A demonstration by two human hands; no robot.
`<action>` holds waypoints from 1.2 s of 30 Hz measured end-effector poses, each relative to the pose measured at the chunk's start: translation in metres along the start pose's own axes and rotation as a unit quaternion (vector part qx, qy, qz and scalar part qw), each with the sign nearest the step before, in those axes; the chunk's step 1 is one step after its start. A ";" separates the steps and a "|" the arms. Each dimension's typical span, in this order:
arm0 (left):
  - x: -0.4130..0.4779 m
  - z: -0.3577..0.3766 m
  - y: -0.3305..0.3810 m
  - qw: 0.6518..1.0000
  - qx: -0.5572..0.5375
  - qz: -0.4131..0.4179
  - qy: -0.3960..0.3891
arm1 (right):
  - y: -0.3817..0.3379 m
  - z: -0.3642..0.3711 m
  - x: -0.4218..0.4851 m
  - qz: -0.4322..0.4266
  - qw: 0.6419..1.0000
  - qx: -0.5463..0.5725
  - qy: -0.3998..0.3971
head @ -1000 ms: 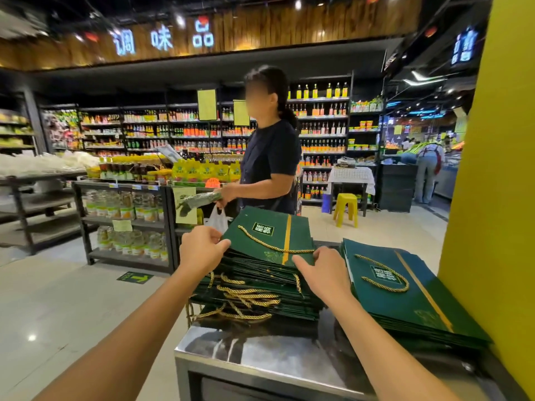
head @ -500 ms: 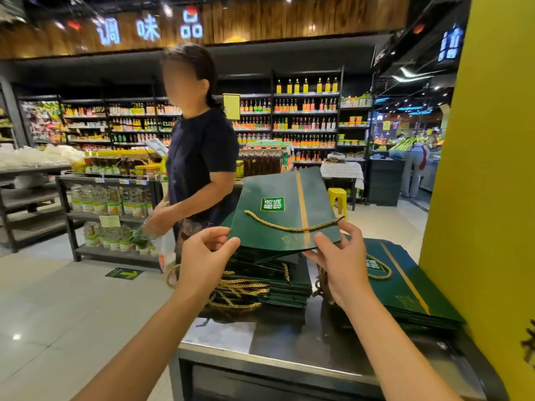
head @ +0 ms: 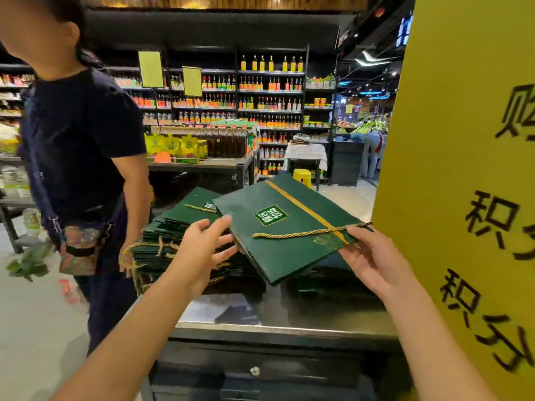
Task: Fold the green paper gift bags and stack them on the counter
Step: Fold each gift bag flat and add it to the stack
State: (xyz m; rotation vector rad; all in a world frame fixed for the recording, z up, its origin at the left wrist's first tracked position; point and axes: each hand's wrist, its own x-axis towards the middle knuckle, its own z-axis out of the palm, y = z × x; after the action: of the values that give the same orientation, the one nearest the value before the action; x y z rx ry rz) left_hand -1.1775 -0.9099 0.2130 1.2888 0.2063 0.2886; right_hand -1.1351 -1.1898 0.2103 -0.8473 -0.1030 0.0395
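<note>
Green gift bag (head: 289,235), pinched at one corner by the right hand (head: 373,256), needs the loose, open left hand (head: 202,250), maybe touching its edge, to lay it down straight.

The gift bag (head: 289,227) is dark green with 1 gold stripe, gold rope handle (head: 301,234) and white-green label (head: 270,215); pillar (head: 463,140) yellow.

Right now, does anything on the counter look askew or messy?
Yes. The left stack is ragged: bag edges fan out unevenly and gold rope handles spill over its near-left side. The held bag is tilted, pinched by the right hand.
</note>
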 end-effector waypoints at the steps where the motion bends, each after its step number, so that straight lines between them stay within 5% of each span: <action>1: 0.001 0.001 0.000 1.000 -0.017 -0.010 0.000 | -0.002 -0.006 -0.003 0.002 1.000 0.010 -0.002; 7: 0.001 0.008 -0.004 0.999 0.000 -0.016 0.044 | -0.007 -0.033 -0.012 0.028 0.998 0.054 0.034; 14: -0.017 -0.002 0.022 0.991 -0.132 -0.017 0.006 | -0.007 -0.046 -0.009 0.041 0.999 0.011 0.011; 19: -0.013 -0.017 0.026 0.997 -0.030 -0.070 -0.024 | -0.007 -0.052 -0.007 0.028 0.999 -0.039 0.004; 23: -0.011 -0.025 0.017 0.992 0.062 -0.064 -0.084 | -0.009 -0.050 -0.003 -0.024 0.992 -0.097 0.073; 27: -0.016 -0.025 0.004 0.992 0.035 -0.067 -0.097 | -0.014 -0.044 -0.006 -0.093 0.957 -0.235 0.146; 33: -0.021 -0.018 -0.009 0.994 -0.036 -0.041 -0.089 | -0.021 -0.048 0.000 -0.209 0.857 -0.443 0.161; 36: -0.024 -0.005 -0.018 0.994 -0.063 -0.035 -0.085 | -0.028 -0.042 -0.001 -0.258 0.835 -0.469 0.129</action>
State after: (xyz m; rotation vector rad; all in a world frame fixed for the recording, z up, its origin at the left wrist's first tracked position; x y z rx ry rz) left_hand -1.1997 -0.9174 0.1944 1.1722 0.0862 0.1277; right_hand -1.1320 -1.2392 0.2036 -1.7767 -0.0915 -0.6901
